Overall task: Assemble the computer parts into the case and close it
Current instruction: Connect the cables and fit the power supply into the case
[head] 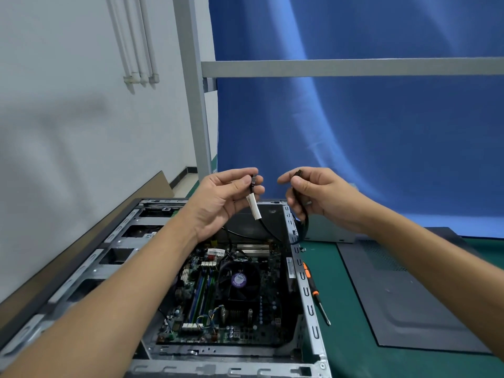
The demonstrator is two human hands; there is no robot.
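Item: black cable (306,226), held in the air above the far end of the open computer case (305,290), sagging in a loop between two hands. We note a white label (253,207) wrapped round it just below the left end. The left hand (226,197) sits at 11 o'clock from the loop; its grip is narrow, thumb and fingers pinching the cable just under its small black end plug. The right hand (319,195) sits at 1 o'clock from the loop; its grip is likewise narrow, fingers curled on the other end of the cable. The two hands are near each other but apart. Below them, at 6 o'clock, the case lies flat on the desk (341,350) with its side off, and we see the motherboard (270,296) inside, with a black cooler fan (238,279) on it bearing a purple round sticker. At 3 o'clock from the case, just beside its metal rim, lies a screwdriver (316,294) with an orange and black handle, tip toward us. Farther out at 3 o'clock, a dark grey side panel (403,301) lies flat on the green desk surface. At 12 o'clock we list a blue curtain (381,145) behind a grey metal frame (327,68); at 10 o'clock, a pale wall (68,132) with white pipes (133,42).
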